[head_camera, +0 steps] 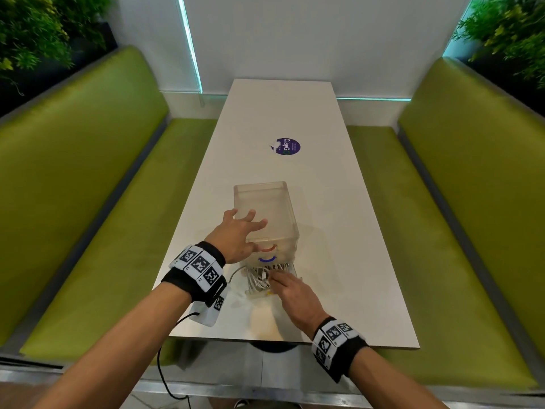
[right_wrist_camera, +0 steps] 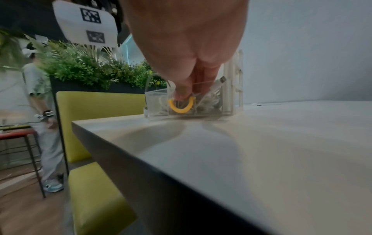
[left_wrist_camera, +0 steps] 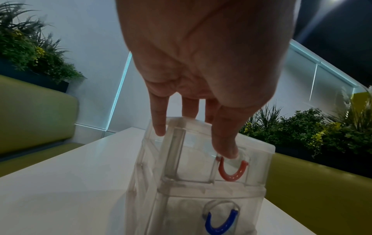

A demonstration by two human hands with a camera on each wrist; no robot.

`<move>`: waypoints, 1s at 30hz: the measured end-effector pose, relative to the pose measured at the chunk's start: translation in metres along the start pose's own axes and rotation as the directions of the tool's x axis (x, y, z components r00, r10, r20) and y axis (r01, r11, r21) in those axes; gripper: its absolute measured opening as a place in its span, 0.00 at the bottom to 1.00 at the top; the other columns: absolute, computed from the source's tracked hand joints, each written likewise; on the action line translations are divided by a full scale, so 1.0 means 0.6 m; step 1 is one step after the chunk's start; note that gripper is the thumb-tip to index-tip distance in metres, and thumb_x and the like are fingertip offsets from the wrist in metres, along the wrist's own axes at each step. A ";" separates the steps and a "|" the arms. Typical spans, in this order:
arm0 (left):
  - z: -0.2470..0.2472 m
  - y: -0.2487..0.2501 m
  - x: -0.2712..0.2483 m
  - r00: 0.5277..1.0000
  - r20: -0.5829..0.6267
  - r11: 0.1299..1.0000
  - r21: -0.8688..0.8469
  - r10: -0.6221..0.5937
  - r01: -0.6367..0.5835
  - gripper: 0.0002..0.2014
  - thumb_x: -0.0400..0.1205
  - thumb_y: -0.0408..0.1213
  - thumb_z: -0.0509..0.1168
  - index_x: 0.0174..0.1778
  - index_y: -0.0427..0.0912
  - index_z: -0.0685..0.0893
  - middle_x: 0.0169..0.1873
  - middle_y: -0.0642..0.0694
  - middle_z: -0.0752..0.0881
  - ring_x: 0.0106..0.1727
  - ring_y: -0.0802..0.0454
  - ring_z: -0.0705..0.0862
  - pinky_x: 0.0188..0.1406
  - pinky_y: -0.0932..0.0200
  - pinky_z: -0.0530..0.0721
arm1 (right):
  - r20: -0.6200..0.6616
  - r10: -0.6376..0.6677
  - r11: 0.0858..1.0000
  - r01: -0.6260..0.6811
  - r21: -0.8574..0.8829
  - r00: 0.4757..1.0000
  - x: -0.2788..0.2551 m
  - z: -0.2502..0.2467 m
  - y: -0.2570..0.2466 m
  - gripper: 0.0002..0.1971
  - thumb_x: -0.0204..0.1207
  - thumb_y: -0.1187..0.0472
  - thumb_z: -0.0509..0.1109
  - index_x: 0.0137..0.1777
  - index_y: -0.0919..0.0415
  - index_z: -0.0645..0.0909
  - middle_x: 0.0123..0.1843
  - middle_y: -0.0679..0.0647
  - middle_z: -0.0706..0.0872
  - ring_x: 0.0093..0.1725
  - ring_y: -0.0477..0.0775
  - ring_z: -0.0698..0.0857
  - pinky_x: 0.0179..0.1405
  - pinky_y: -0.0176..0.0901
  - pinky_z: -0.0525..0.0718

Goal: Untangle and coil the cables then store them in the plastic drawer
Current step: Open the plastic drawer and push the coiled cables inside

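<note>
A clear plastic drawer unit [head_camera: 265, 208] stands on the white table [head_camera: 339, 231]. My left hand [head_camera: 239, 231] lies on its top with the fingers spread and straight. The thumb sits at the red handle [left_wrist_camera: 231, 171] of the upper drawer, and a blue handle [left_wrist_camera: 221, 222] is below it. The bottom drawer [head_camera: 253, 293] is pulled out toward me and holds a bundle of white cables [head_camera: 258, 278]. One cable loop [head_camera: 234, 274] hangs over its left side. My right hand [head_camera: 295, 293] pinches that drawer's front wall at the yellow handle [right_wrist_camera: 182, 106], thumb outside and fingers inside.
A purple round sticker [head_camera: 287, 146] lies farther along the table. Green benches [head_camera: 88, 202] flank both long sides. The table's near edge [head_camera: 295, 342] is just behind my right wrist. A person [right_wrist_camera: 40, 103] stands beyond the left bench in the right wrist view.
</note>
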State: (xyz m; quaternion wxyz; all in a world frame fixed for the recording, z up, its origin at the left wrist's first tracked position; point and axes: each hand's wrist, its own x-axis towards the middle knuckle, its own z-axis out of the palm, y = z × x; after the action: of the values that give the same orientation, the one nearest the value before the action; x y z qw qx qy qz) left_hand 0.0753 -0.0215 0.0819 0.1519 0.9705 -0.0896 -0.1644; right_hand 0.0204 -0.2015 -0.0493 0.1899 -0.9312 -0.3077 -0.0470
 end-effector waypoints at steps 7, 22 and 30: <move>0.000 0.001 -0.004 1.000 -0.003 0.999 -0.050 -0.010 0.009 0.34 0.80 0.55 0.64 0.81 0.59 0.60 0.84 0.52 0.54 0.84 0.41 0.41 0.81 0.45 0.58 | -0.026 0.173 0.977 -0.175 -0.123 0.985 0.038 -0.005 -0.050 0.22 0.48 0.66 0.86 0.44 0.59 0.86 0.43 0.54 0.86 0.44 0.58 0.83 0.39 0.43 0.82; 0.005 -0.005 -0.003 1.000 -0.019 0.996 -0.088 -0.016 0.014 0.34 0.78 0.59 0.64 0.80 0.62 0.62 0.84 0.55 0.54 0.84 0.45 0.40 0.80 0.44 0.59 | -0.104 0.009 1.000 -0.007 0.018 0.994 0.093 0.011 -0.126 0.01 0.70 0.69 0.71 0.40 0.67 0.82 0.43 0.64 0.83 0.39 0.64 0.82 0.30 0.48 0.82; 0.008 -0.011 0.001 1.000 -0.025 0.999 -0.048 -0.001 -0.001 0.33 0.79 0.59 0.63 0.81 0.62 0.61 0.84 0.56 0.54 0.84 0.45 0.41 0.79 0.43 0.62 | -0.055 0.034 0.999 -0.033 0.029 0.998 0.028 -0.014 -0.017 0.13 0.85 0.59 0.54 0.63 0.59 0.77 0.58 0.50 0.79 0.54 0.58 0.80 0.50 0.49 0.77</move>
State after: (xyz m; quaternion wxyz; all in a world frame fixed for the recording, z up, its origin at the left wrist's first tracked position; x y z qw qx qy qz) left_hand 0.0751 -0.0167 0.0750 0.1761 0.9686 -0.0838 -0.1544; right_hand 0.0282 -0.1876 -0.0348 0.2124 -0.9317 -0.2872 -0.0654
